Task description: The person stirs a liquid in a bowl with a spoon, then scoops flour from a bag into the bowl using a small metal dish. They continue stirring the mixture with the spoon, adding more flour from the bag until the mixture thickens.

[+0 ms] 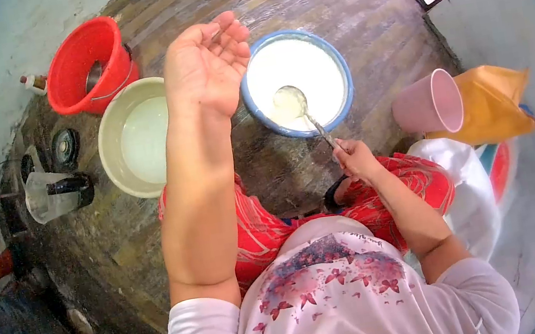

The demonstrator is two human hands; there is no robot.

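Right now the right hand [353, 157] grips a metal ladle [297, 108] by its handle, its bowl dipped in white liquid inside the blue-rimmed basin [335, 65] on the floor. Left hand [206, 65] is raised palm-up, fingers loosely spread, empty, between the basin and a cream basin [109, 132]. Red bucket [73, 65] sits behind.

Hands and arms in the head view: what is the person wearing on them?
Both hands, left and right, are bare: no gloves, and no rings or watch that I can make out. The forearms are bare too. Short pale pink sleeves end near the elbows, part of a shirt with a butterfly print.
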